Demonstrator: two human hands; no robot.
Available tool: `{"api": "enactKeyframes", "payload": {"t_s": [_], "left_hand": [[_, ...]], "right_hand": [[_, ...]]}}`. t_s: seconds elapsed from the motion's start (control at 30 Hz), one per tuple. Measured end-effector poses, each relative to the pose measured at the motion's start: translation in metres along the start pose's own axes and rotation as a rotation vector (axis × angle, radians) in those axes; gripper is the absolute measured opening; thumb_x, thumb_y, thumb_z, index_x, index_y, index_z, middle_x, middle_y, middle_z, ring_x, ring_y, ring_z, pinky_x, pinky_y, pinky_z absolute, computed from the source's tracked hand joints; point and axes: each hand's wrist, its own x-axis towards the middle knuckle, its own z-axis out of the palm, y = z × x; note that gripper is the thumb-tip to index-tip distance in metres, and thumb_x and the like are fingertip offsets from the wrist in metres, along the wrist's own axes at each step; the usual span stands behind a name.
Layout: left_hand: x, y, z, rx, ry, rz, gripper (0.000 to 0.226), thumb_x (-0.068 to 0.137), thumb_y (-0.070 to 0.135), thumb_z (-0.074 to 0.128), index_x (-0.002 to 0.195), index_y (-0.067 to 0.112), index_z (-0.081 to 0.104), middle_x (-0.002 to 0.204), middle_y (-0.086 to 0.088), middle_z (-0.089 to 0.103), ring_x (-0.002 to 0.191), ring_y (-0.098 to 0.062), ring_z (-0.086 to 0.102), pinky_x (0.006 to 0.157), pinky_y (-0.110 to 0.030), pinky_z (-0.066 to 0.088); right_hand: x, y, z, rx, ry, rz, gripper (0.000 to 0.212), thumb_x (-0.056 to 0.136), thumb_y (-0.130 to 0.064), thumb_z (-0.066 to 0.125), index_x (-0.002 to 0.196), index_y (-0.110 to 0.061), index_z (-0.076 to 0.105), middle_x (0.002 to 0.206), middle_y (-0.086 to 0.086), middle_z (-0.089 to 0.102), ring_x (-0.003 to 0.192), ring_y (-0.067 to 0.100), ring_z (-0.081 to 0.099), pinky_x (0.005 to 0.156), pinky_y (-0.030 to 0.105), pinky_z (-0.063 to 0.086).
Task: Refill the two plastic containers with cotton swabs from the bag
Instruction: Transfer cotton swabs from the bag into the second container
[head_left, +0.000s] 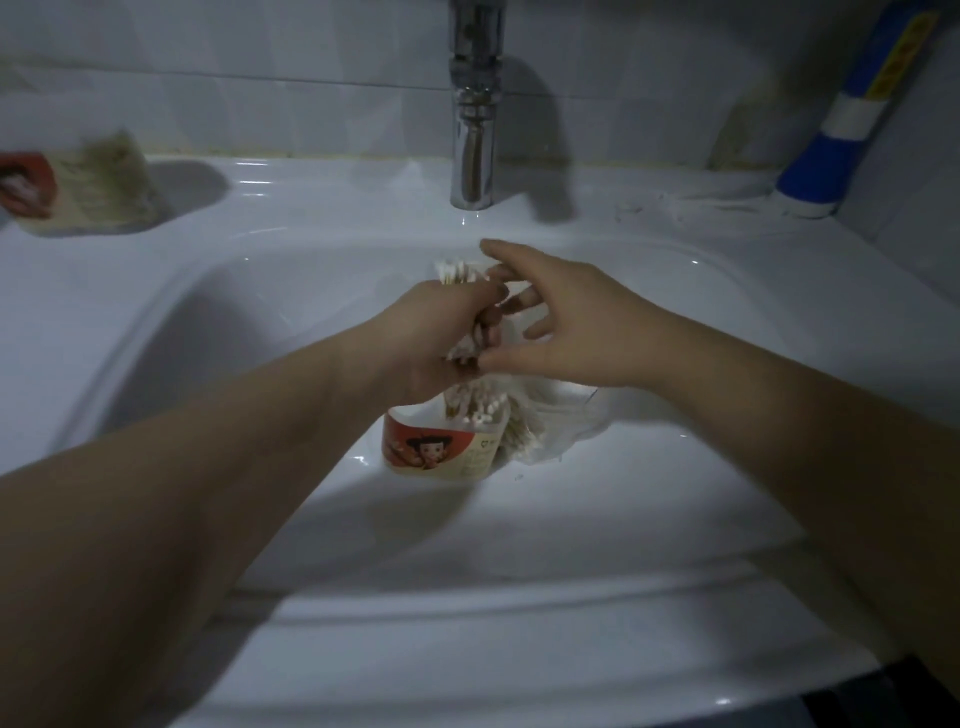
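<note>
2 containers: 1 container (436, 449) stood in the sink (311, 270) w/ swabs inside. The other container (88, 187) sat on the sink's back-left ledge, well apart. The L hand (441, 332) held 1 bunch of cotton swabs (457, 271) above the 1st, fingers curled round it. The R hand (566, 332) was just beside, fingers spread. 1 bag (556, 421) lay next to the 1st container.

Container label (441, 452) — no legible text.

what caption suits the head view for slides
Left hand grips white cotton swabs over a red-labelled plastic container in a white ceramic sink
</note>
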Motion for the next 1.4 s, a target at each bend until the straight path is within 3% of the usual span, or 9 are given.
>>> {"api": "enactKeyframes", "payload": {"t_s": [0.13,0.27,0.37,0.47,0.63,0.83,0.97,1.13,1.4], "left_hand": [[0.003,0.002,-0.002,-0.042,0.094,0.026,0.021,0.098,0.02,0.066,0.08,0.013,0.058,0.056,-0.002,0.054,0.044,-0.012,0.051,0.048,-0.022,0.049],[0.003,-0.001,-0.001,0.036,0.069,0.042,0.022,0.094,0.023,0.072,0.08,0.013,0.059,0.056,-0.001,0.056,0.049,-0.014,0.054,0.053,-0.024,0.052],[0.001,-0.002,0.001,0.057,0.027,0.055,0.022,0.095,0.02,0.071,0.079,0.013,0.057,0.056,0.0,0.056,0.049,-0.013,0.055,0.054,-0.024,0.053],[0.0,-0.002,0.0,0.064,0.007,0.063,0.022,0.095,0.018,0.07,0.079,0.012,0.057,0.056,-0.001,0.056,0.048,-0.013,0.056,0.054,-0.024,0.054],[0.0,-0.005,0.0,0.118,-0.057,0.067,0.024,0.096,0.019,0.069,0.077,0.01,0.058,0.058,-0.003,0.059,0.051,-0.014,0.059,0.057,-0.025,0.055],[0.002,-0.006,-0.001,0.147,-0.067,0.068,0.021,0.095,0.02,0.07,0.08,0.009,0.061,0.06,-0.002,0.062,0.056,-0.015,0.062,0.061,-0.027,0.057],[0.002,-0.007,0.0,0.151,-0.075,0.063,0.019,0.095,0.018,0.071,0.08,0.01,0.062,0.06,-0.001,0.062,0.057,-0.014,0.062,0.062,-0.027,0.058],[0.001,-0.008,-0.001,0.171,-0.11,0.064,0.011,0.095,0.014,0.069,0.087,0.008,0.064,0.066,-0.004,0.067,0.063,-0.015,0.068,0.067,-0.029,0.061],[0.003,-0.012,0.001,0.338,-0.088,0.065,0.013,0.093,0.013,0.071,0.1,0.002,0.07,0.096,-0.013,0.078,0.083,-0.021,0.077,0.072,-0.033,0.063]], "right_hand": [[0.004,0.003,-0.009,-0.115,0.015,0.104,0.008,0.085,-0.025,0.068,0.089,-0.027,0.075,0.071,-0.012,0.073,0.066,-0.002,0.066,0.073,0.03,0.057],[-0.003,0.007,-0.001,-0.279,-0.384,0.211,0.021,0.081,-0.014,0.065,0.082,-0.03,0.079,0.068,-0.019,0.073,0.057,-0.004,0.066,0.068,0.025,0.057],[-0.002,0.013,0.008,-0.388,-0.446,0.173,0.024,0.082,-0.012,0.061,0.09,-0.028,0.077,0.081,-0.013,0.075,0.066,0.003,0.068,0.068,0.027,0.058],[0.003,0.021,0.016,-0.513,-0.401,0.152,0.013,0.084,-0.02,0.063,0.093,-0.027,0.07,0.077,-0.011,0.065,0.066,0.005,0.06,0.05,0.02,0.044],[0.002,0.025,0.028,-0.515,-0.4,0.204,0.014,0.09,-0.04,0.063,0.092,-0.028,0.068,0.073,-0.009,0.06,0.063,0.009,0.057,0.05,0.024,0.039],[-0.005,0.021,0.041,-0.561,-0.444,0.15,0.028,0.098,-0.04,0.052,0.081,-0.021,0.062,0.077,-0.006,0.058,0.071,0.017,0.058,0.067,0.03,0.045],[-0.011,0.019,0.045,-0.581,-0.389,0.025,0.036,0.098,-0.03,0.056,0.063,-0.02,0.053,0.061,-0.008,0.048,0.055,0.006,0.044,0.057,0.022,0.033],[-0.009,0.021,0.045,-0.605,-0.474,0.042,0.035,0.099,-0.028,0.057,0.065,-0.02,0.048,0.061,-0.006,0.042,0.055,0.007,0.036,0.055,0.024,0.029],[0.002,0.02,0.017,-0.576,-0.397,0.123,0.013,0.091,-0.019,0.052,0.08,-0.015,0.058,0.07,-0.001,0.053,0.068,0.023,0.054,0.061,0.03,0.044]]}}
